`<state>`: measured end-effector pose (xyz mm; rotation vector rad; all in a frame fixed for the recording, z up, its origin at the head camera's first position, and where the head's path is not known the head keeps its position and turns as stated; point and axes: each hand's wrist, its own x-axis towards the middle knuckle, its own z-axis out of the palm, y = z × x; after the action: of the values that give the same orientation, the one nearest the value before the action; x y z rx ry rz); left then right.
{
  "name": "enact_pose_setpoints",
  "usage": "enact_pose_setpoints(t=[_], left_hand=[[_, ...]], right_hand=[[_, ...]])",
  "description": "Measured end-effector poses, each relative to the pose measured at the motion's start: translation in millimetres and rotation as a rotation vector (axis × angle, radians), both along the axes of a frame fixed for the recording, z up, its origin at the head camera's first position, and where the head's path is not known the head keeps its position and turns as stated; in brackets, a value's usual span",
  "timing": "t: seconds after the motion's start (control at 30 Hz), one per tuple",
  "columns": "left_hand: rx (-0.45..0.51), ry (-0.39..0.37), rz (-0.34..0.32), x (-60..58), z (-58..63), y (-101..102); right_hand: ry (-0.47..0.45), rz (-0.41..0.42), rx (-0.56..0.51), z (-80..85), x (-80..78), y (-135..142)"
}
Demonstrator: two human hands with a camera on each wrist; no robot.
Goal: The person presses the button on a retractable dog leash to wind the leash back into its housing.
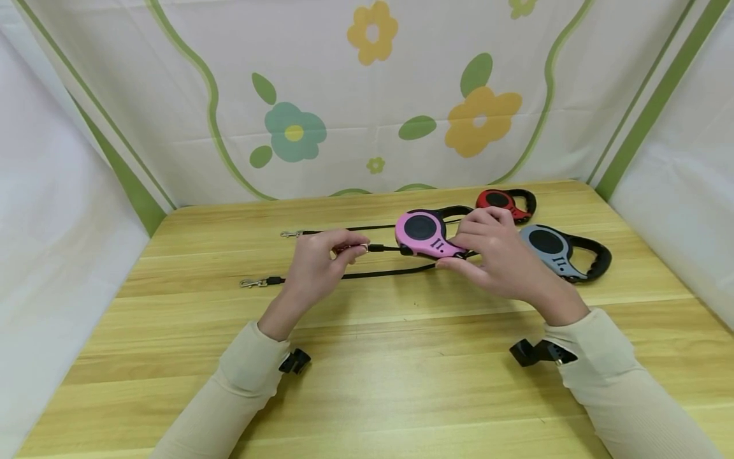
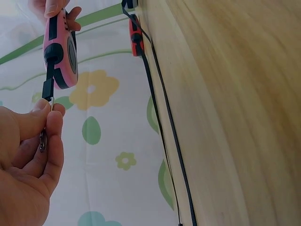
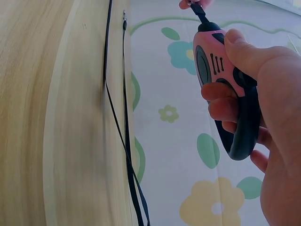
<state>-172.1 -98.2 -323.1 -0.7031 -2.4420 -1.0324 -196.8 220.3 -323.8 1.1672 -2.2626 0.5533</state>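
Note:
A pink retractable dog leash with a black handle is held up over the table. My right hand grips it, fingers curled round the handle and the thumb on the casing, as the right wrist view shows. My left hand pinches the metal snap hook at the end of its short black strap. Only a little strap shows between the pink casing and the hook. Part of the hook is hidden by the left fingers.
Behind the right hand, a red retractable leash and a grey one lie on the wooden table. Their black straps run left, ending in snap hooks. A floral white cloth hangs at the back.

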Motion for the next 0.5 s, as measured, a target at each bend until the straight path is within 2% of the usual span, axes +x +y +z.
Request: enact_pose_setpoints(t=[0.5], left_hand=[[-0.004, 0.021, -0.027, 0.7, -0.4, 2.9]], right_hand=[[0.003, -0.011, 0.008, 0.9, 1.9, -2.4]])
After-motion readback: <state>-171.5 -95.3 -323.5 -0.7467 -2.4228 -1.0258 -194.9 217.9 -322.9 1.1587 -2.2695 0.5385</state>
